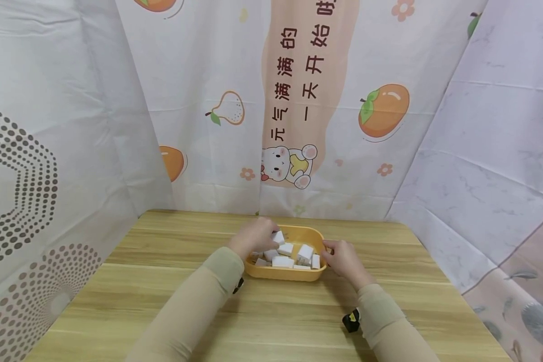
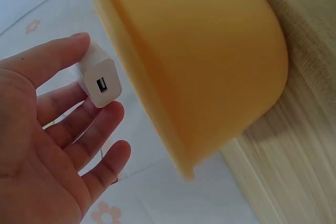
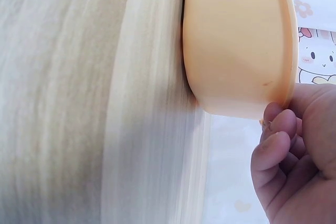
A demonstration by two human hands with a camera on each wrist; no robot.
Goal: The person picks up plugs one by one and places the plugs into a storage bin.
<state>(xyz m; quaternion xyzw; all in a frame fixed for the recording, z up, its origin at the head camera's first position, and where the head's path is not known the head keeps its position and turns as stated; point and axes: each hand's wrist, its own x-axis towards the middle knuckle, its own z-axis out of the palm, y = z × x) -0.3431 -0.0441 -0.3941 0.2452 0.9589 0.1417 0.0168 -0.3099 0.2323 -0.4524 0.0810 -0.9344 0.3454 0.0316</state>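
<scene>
A yellow-orange plastic basket stands on the wooden table, holding several white USB charger plugs. Over the basket's left end, my left hand pinches one white USB charger between thumb and fingers; its USB port faces the left wrist camera. My right hand grips the basket's right end, the thumb and curled fingers at the rim, as the right wrist view shows against the basket wall.
The wooden table reaches back to a hanging curtain printed with fruit and a cartoon bear. More curtains hang on the left and right. A black wrist device sits by the right sleeve.
</scene>
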